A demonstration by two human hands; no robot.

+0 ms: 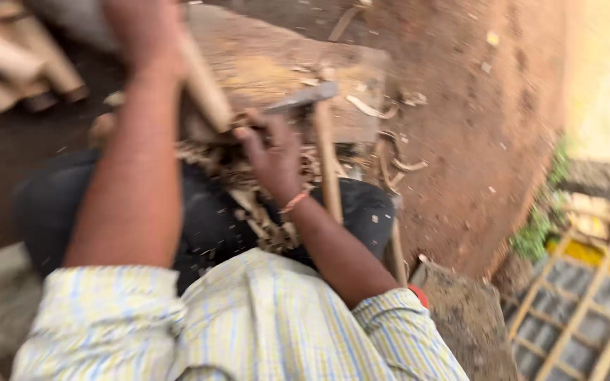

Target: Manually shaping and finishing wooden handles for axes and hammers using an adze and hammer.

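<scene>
ground: reddish-brown packed earth [474, 141] strewn with pale wood chips | upper left: stack of pale cut logs [8, 63] | right edge: green weeds [541, 226], bamboo lattice frame [580, 310] over grey sheeting | light: bright daylight, washed out at upper right

cut wooden rods [8, 67], bamboo lattice frame [587, 303], green weeds [541, 226], red soil [474, 127]

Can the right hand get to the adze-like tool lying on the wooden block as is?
Probably yes. The right hand rests in the wood shavings right beside the tool's handle, nothing between them. The left hand grips a wooden stick, clear of that path.
</scene>
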